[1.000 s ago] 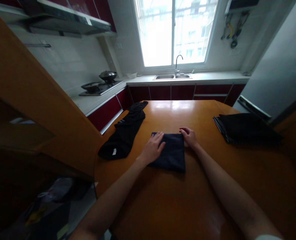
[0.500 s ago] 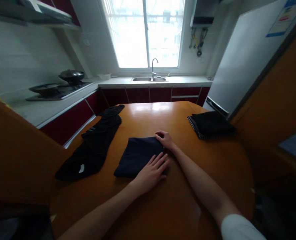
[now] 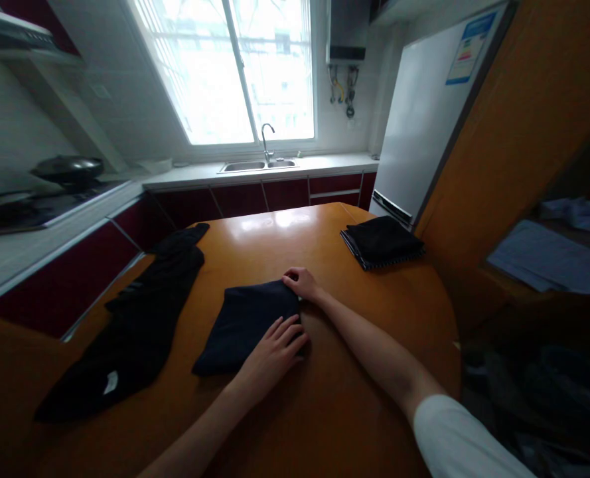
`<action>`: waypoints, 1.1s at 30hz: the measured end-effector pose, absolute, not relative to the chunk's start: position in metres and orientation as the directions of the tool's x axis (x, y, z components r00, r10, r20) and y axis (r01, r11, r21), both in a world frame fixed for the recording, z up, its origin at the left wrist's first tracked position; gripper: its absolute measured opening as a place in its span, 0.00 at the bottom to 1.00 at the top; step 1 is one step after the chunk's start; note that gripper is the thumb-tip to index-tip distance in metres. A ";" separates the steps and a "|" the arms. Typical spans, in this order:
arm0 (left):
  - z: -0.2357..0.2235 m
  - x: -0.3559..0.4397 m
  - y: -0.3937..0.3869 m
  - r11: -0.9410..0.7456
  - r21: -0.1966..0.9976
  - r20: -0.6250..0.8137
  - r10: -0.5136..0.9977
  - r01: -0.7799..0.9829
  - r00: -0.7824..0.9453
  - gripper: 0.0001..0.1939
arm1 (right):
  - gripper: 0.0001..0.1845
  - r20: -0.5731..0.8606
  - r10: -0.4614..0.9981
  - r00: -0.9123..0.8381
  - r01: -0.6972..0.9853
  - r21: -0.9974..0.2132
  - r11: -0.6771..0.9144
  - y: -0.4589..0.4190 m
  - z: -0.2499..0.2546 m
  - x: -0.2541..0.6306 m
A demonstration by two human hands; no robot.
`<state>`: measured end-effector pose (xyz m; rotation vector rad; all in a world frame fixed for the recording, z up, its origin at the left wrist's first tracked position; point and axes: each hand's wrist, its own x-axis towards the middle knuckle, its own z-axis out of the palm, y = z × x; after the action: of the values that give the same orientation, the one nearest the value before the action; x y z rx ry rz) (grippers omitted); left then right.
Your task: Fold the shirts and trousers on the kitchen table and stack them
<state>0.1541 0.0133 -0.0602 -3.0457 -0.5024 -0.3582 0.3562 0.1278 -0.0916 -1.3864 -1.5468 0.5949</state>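
Note:
A dark navy folded garment (image 3: 242, 322) lies flat on the wooden table in front of me. My left hand (image 3: 277, 348) rests on its near right part, with fingers stretched out and slightly spread. At the far right corner of the cloth, my right hand (image 3: 300, 283) has its fingers curled in a pinch on the edge. The fingertips of that hand are partly hidden. To the left lies a long black garment (image 3: 145, 325) with a white tag (image 3: 110, 382), loosely spread out.
A stack of folded black clothes (image 3: 384, 242) sits at the table's (image 3: 374, 352) far right. Beyond are a counter with a sink (image 3: 245, 166), a stove with a pan (image 3: 68, 169) on the left and a refrigerator (image 3: 417, 126) on the right. Papers (image 3: 553, 255) lie on a shelf at right.
My view has turned to the right, so everything appears shifted left. Both hands stay at the same places on the navy garment.

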 end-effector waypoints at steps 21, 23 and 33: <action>-0.055 0.078 -0.032 -0.772 0.183 0.374 0.627 0.609 0.683 0.25 | 0.12 -0.288 0.923 -0.255 0.272 -0.938 -0.217 -0.146 -0.040 0.350; -0.052 0.100 -0.046 -0.772 0.180 0.288 0.634 0.609 0.718 0.25 | 0.13 -0.174 0.975 -0.138 0.322 -0.939 -0.122 -0.122 -0.027 0.366; -0.057 0.167 -0.099 -0.889 0.022 0.092 0.458 0.458 0.884 0.30 | 0.04 -0.246 0.955 0.167 0.454 -0.840 -0.296 -0.009 -0.048 0.414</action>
<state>0.1666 -0.0987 -0.0567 -3.0492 -0.7407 -0.1494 0.4139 -0.0085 -0.0483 -1.8409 -1.3327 1.0609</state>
